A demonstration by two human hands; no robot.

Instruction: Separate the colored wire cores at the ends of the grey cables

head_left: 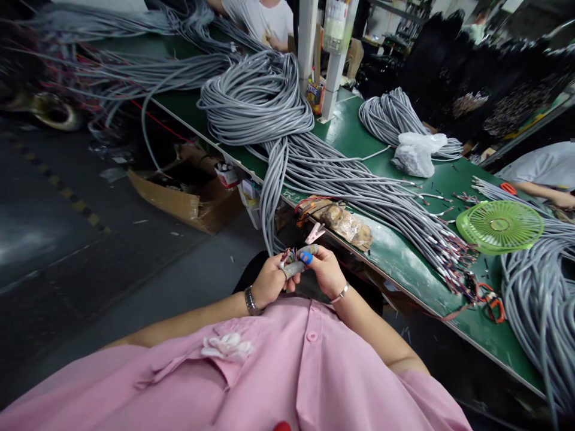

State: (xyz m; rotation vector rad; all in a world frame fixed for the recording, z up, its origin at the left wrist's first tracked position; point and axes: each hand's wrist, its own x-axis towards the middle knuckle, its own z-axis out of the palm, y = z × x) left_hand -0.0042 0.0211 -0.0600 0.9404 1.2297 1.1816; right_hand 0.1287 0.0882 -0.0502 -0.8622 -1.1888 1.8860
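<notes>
Close in front of my body, my left hand [268, 280] and my right hand [329, 274] meet, fingers pinched together. Between them is the end of a grey cable, its thin coloured wires [290, 257] fanned out by my left fingertips. Grey wrapping covers some of the fingers, and blue tape [306, 257] is on my right thumb. The exact grip of each fingertip is too small to make out. A grey cable bundle [272, 197] hangs over the table edge just beyond my hands. Nearby, a pink clip [315, 233] sits at the edge.
Coiled grey cables [256, 99] lie on the green table [345, 134], beside stripped wire ends [453, 257]. A taped block [344, 224], a green fan [499, 226], orange-handled scissors [494, 305] and a plastic bag [417, 152] lie there too. A cardboard box [171, 194] is on the floor. Other people sit across.
</notes>
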